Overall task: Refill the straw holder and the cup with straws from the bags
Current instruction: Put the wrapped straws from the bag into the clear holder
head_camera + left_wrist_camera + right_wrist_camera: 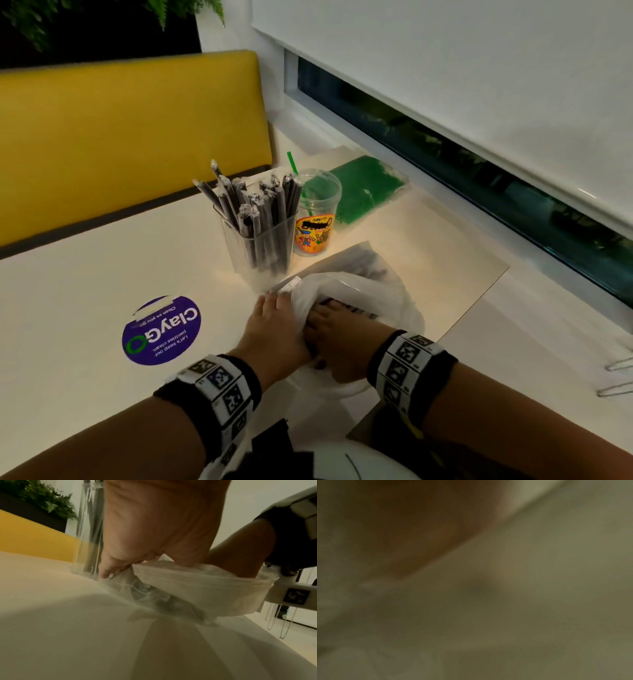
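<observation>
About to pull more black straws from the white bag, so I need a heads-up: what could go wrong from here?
1. The right hand is inside the white bag, its grip hidden; straws may snag or spill.
2. The bag lies close to the straw holder, which is tall and already packed; a jerk might tip it.
3. The cup stands just behind and could follow.

A café or office pantry, going by the yellow upholstered bench [130,137] against a white tabletop [85,274], the purple "ClayGo" clean-as-you-go sticker [161,330], a clear straw holder [258,246] packed with wrapped straws, and a roller blind [462,85]
</observation>
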A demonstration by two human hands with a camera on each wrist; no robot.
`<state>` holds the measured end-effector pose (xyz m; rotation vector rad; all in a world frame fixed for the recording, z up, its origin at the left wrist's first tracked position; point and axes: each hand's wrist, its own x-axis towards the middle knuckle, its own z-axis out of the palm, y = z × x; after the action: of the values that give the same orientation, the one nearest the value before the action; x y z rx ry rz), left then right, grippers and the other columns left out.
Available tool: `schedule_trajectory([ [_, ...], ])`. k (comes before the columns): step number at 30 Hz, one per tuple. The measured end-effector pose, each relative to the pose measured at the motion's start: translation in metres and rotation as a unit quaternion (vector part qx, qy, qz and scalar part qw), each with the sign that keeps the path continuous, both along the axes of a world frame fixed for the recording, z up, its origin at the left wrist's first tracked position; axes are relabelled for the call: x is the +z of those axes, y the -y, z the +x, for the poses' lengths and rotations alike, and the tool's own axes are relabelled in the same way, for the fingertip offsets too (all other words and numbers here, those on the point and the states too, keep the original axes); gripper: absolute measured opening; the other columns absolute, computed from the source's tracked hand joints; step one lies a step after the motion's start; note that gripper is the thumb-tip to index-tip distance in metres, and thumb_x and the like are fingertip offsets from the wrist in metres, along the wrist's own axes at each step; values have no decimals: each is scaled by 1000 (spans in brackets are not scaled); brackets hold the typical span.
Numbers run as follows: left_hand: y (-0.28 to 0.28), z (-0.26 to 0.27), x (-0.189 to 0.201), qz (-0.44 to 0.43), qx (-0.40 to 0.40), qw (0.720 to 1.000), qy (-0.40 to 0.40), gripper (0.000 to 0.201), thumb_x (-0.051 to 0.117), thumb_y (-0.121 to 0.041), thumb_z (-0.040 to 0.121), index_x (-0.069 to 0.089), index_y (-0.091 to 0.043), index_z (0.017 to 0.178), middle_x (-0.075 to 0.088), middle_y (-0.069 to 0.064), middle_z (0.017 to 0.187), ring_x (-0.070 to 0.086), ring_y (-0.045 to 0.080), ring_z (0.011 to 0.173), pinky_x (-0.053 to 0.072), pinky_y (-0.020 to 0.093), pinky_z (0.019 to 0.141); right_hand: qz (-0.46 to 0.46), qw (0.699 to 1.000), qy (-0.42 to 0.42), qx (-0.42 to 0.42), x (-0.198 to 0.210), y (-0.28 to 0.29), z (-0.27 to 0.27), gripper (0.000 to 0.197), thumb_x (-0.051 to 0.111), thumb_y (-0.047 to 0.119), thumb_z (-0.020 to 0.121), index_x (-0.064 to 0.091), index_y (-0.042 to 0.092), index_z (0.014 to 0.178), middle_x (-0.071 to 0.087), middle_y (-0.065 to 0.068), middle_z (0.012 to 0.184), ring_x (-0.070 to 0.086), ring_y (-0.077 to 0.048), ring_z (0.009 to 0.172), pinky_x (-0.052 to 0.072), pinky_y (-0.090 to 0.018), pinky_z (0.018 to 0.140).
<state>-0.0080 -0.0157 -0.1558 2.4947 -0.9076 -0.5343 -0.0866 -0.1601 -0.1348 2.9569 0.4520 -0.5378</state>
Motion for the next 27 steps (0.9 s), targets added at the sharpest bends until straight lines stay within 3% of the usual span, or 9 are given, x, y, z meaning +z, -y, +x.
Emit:
schedule_trajectory([
  [3, 1, -1, -4, -32, -3, 999, 15, 92, 80, -32, 73, 29, -10, 146, 42, 9, 142, 37, 28, 136, 32, 34, 116, 13, 1000, 24, -3, -5, -4, 1, 52, 57, 35, 93, 47, 21, 142, 41, -4, 151, 32, -28, 142, 19, -48, 120],
  [6, -5, 3, -4, -43, -18, 999, -3, 77, 71, -12, 80, 31, -16, 147, 47, 6, 140, 43, 24, 131, 35, 33, 112, 88, 992, 7, -93, -5, -10, 2, 50, 52, 23, 99, 39, 17, 148, 38, -5, 154, 29, -25, 145, 15, -40, 122],
  [8, -8, 7, -4, -42, -22, 999, -7, 71, 71, -14, 80, 38, -21, 142, 52, 2, 134, 49, 23, 125, 42, 35, 109, 164, 978, 12, -126, -11, -7, 4, 44, 53, 23, 99, 47, 21, 142, 47, -2, 148, 38, -21, 139, 20, -32, 119],
  [12, -8, 21, 3, -49, -22, 999, 1, 48, 63, -39, 81, 48, -39, 127, 63, -10, 115, 62, 19, 106, 54, 40, 90, 144, 978, 70, -131, -12, 3, 3, 43, 48, 51, 89, 59, 32, 126, 59, 8, 130, 53, -19, 123, 40, -42, 109],
  [14, -7, 27, 12, -15, -59, 998, 14, 53, 52, -48, 76, 44, -43, 128, 65, -7, 112, 63, 24, 100, 54, 42, 86, 137, 980, 84, -117, -9, 7, 5, 44, 58, 49, 86, 58, 31, 125, 60, 8, 128, 54, -18, 120, 43, -40, 108],
  [19, 1, 38, 20, 82, -108, 987, 86, 51, 36, -54, 67, 59, -28, 103, 62, 3, 93, 61, 31, 92, 52, 40, 80, 85, 989, 87, -82, -6, 7, 10, 41, 70, 36, 83, 63, 29, 122, 62, 7, 126, 54, -21, 122, 40, -39, 110],
  [23, 0, 40, 9, 31, -166, 979, 114, 43, 48, -36, 88, 62, -23, 127, 66, -1, 123, 57, 20, 118, 39, 33, 109, 88, 990, 93, -67, -10, 5, 7, 44, 70, 35, 83, 60, 29, 125, 61, 6, 128, 54, -20, 122, 42, -40, 109],
  [25, 0, 36, 16, -10, -147, 986, 76, 38, 58, -19, 88, 63, -17, 125, 68, 5, 119, 61, 22, 111, 45, 32, 100, 93, 989, 76, -82, -15, 5, 9, 47, 69, 37, 84, 56, 30, 129, 58, 7, 132, 52, -20, 125, 40, -41, 110],
  [27, 1, 33, 21, -25, -120, 991, 59, 39, 57, -17, 84, 62, -21, 122, 68, 3, 115, 63, 23, 105, 51, 37, 92, 107, 988, 52, -94, -16, 6, 11, 50, 68, 37, 86, 53, 31, 134, 55, 6, 137, 48, -21, 129, 36, -43, 113],
])
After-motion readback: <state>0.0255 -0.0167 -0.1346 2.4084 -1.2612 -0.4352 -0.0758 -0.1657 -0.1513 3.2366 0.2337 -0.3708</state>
